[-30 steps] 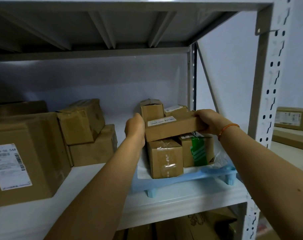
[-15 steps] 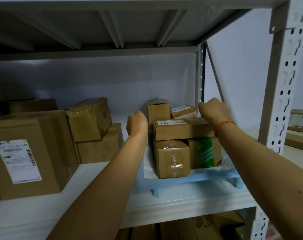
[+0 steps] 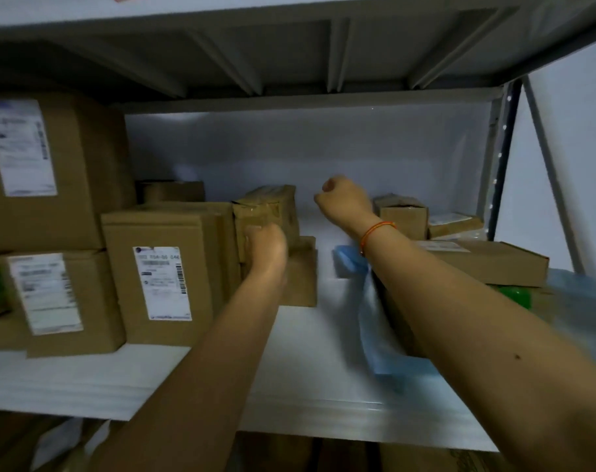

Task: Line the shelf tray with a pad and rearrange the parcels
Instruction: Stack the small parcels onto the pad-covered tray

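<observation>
The blue tray [image 3: 349, 264] stands at the right of the shelf, mostly behind my right forearm. A pale pad edge [image 3: 367, 301] shows along its left side. On the tray's parcels lies a flat brown parcel [image 3: 487, 264], above a green-taped parcel [image 3: 514, 296]. Two small boxes [image 3: 400, 212] stand behind them. My right hand [image 3: 344, 202] hovers left of the tray as a fist with nothing in it. My left hand [image 3: 266, 245] rests against a tilted small box [image 3: 267, 207] stacked on another box [image 3: 301, 277]; its fingers are hidden.
Large labelled cartons [image 3: 167, 270] fill the left of the shelf, stacked two high at the far left [image 3: 41, 172]. Bare white shelf board [image 3: 317, 352] lies between the cartons and the tray. A grey upright and brace [image 3: 504, 172] stand at the right rear. The picture is motion-blurred.
Both hands have let go of the flat parcel, which now rests on the tray's parcels. My view and hands have swung left, the left hand reaching the tilted small box.
</observation>
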A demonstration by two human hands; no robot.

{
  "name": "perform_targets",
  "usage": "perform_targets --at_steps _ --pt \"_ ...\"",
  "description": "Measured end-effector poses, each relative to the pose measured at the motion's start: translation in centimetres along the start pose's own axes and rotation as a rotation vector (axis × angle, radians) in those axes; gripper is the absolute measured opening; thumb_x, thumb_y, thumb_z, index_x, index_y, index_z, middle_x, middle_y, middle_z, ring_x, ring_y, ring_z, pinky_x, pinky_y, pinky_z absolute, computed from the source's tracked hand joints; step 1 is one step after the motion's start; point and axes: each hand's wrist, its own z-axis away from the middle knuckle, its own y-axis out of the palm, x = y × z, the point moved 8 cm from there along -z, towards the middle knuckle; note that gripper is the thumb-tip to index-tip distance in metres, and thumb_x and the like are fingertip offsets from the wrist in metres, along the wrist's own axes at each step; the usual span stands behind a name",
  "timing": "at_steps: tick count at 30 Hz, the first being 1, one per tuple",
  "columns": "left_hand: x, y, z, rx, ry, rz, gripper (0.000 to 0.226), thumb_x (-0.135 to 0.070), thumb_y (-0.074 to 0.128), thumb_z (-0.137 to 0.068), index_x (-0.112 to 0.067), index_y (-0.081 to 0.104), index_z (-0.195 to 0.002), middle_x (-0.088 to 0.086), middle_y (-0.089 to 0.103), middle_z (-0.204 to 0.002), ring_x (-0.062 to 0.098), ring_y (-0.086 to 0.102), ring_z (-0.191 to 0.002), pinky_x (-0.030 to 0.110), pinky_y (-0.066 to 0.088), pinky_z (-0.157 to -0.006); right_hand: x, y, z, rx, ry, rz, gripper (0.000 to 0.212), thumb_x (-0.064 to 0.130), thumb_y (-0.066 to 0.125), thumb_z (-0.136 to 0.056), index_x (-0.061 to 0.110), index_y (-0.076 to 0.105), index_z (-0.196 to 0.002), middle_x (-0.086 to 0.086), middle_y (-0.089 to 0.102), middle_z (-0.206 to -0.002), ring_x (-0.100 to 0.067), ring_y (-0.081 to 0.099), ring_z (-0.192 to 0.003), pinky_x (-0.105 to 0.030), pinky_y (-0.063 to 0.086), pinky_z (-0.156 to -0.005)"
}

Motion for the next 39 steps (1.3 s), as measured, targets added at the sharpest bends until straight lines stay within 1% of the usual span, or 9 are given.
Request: perform_targets --at_steps 6,9,14,18,23,26,31,36,39 --pt "0.0 -2.9 -1.3 0.017 -0.032 -0.094 0.039 -0.016 0.037 -0.096 0.002 0.050 -0.128 0.023 0.056 -0.128 0.037 0.055 -0.114 0.042 0.047 -0.098 4.0 8.2 -1.1 0.184 -0.111 0.049 0.059 0.019 0.052 -0.093 0.025 0.031 -0.148 -0.023 0.046 -0.140 -0.041 0.047 -0.124 -0.047 0.041 -0.106" --pt "0.7 -3.2 -2.4 0.046 -0.064 -0.113 0.038 -0.020 0.039 -0.093 -0.001 0.055 -0.122 0.019 0.062 -0.117 0.034 0.060 -0.102 0.041 0.050 -0.086 4.6 10.0 -1.8 0.215 -0.103 0.084 0.057 0.016 0.049 -0.092 0.027 0.033 -0.146 -0.022 0.050 -0.133 -0.041 0.051 -0.117 -0.049 0.046 -0.100" --pt "0.9 -2.8 -2.5 0.136 -0.089 -0.062 0.040 -0.018 0.035 -0.099 0.002 0.048 -0.130 0.019 0.055 -0.122 0.021 0.048 -0.099 0.032 0.042 -0.087 4.6 11.4 -2.9 0.166 -0.124 0.124 0.045 0.015 0.045 -0.092 0.025 0.048 -0.136 -0.019 0.057 -0.126 -0.038 0.054 -0.114 -0.049 0.048 -0.097" --pt "1.3 -2.5 -2.7 0.154 -0.163 -0.006 0.025 -0.019 0.034 -0.100 -0.004 0.053 -0.105 0.015 0.057 -0.110 0.025 0.053 -0.096 0.039 0.047 -0.093 4.7 9.8 -2.8 0.023 -0.166 0.206 0.040 0.010 0.041 -0.096 0.021 0.053 -0.133 -0.018 0.055 -0.124 -0.040 0.056 -0.108 -0.043 0.049 -0.091" --pt "1.5 -2.9 -3.2 0.180 -0.076 -0.113 0.041 -0.016 0.034 -0.098 0.004 0.044 -0.132 0.016 0.053 -0.115 0.022 0.045 -0.096 0.035 0.040 -0.081 3.8 7.7 -3.3 -0.093 -0.110 0.341 0.033 0.011 0.040 -0.097 0.014 0.056 -0.126 -0.020 0.049 -0.124 -0.045 0.057 -0.101 -0.042 0.047 -0.084" --pt "1.8 -3.0 -3.4 0.182 -0.096 -0.097 0.042 -0.018 0.035 -0.097 0.004 0.045 -0.132 0.024 0.051 -0.133 0.034 0.053 -0.111 0.043 0.043 -0.095 3.4 7.5 -3.5 -0.105 -0.055 0.284 0.038 0.029 0.042 -0.096 0.009 0.054 -0.125 -0.021 0.051 -0.124 -0.044 0.056 -0.104 -0.043 0.047 -0.087" --pt "3.0 -2.7 -4.2 0.142 -0.168 -0.066 0.052 -0.032 0.040 -0.084 -0.007 0.048 -0.129 0.015 0.057 -0.127 0.035 0.055 -0.113 0.049 0.045 -0.101 3.4 8.6 -3.4 -0.067 0.093 0.268 0.104 0.086 0.040 -0.071 0.008 0.038 -0.140 -0.025 0.042 -0.138 -0.049 0.046 -0.121 -0.056 0.045 -0.097" --pt "2.3 -3.2 -3.7 0.159 -0.151 -0.098 0.044 -0.024 0.036 -0.097 -0.009 0.041 -0.138 0.014 0.053 -0.133 0.033 0.050 -0.119 0.043 0.040 -0.104 2.6 7.7 -3.4 -0.090 0.267 0.334 0.112 0.082 0.054 -0.070 0.006 0.023 -0.147 -0.032 0.020 -0.151 -0.059 0.031 -0.131 -0.065 0.035 -0.103" --pt "2.6 -3.0 -4.2 0.179 -0.137 -0.092 0.040 -0.020 0.037 -0.094 -0.007 0.046 -0.130 0.019 0.059 -0.122 0.034 0.056 -0.107 0.042 0.047 -0.093 0.3 7.2 -4.0 -0.088 0.311 0.155 0.095 0.070 0.061 -0.073 0.005 0.030 -0.135 -0.029 0.040 -0.138 -0.048 0.048 -0.119 -0.054 0.047 -0.096"
